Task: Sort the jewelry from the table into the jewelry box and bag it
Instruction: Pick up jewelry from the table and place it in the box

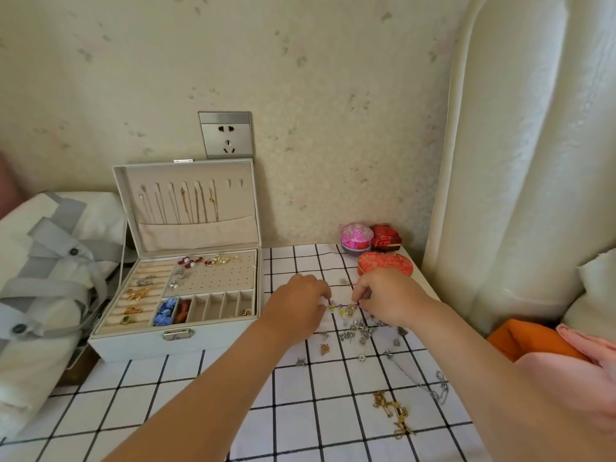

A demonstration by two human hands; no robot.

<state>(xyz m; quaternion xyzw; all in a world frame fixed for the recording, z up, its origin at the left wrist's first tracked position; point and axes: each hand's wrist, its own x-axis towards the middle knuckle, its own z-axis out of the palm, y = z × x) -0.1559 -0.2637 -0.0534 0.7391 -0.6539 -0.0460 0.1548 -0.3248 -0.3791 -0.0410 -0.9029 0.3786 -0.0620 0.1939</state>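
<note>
Far left: I see an open pale-grey leatherette jewelry box point(173, 345) on the checked-cloth table point(133, 395). Right of it, the left hand point(296, 305) and right hand point(390, 298), fingers curled, pinch opposite ends of a small multicoloured beaded bracelet point(343, 308), just behind scattered silver charms point(360, 331).
</note>
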